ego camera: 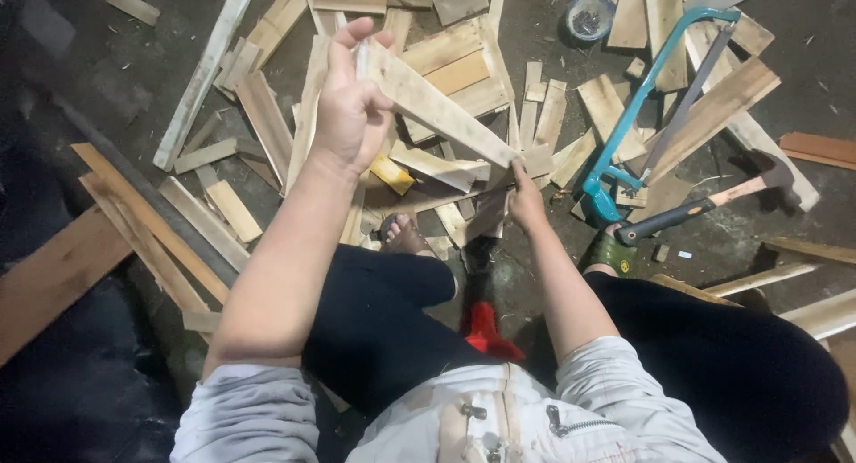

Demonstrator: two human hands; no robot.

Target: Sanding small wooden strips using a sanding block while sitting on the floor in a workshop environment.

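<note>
1. The left hand (349, 106) is up high. Its fingers are closed on one end of a long flat strip of pale wood (435, 105).
2. The strip slants down to the right, in the air above the floor.
3. The right hand (526, 200) is lower. Its fingers pinch the other end of the strip.
4. Many more flat pale wood pieces (267, 120) lie all over the dark floor (71, 71), under and around the hands.
5. A saw with a teal metal frame (660, 80) lies on the wood to the right.
6. A hammer with a black and wood handle (713, 200) lies just beside the saw, near the right hand.
7. A small round tin (588, 17) sits at the top, well apart from the hands.
8. A red thing (486, 329) shows between the person's knees; I cannot tell what it is.
</note>
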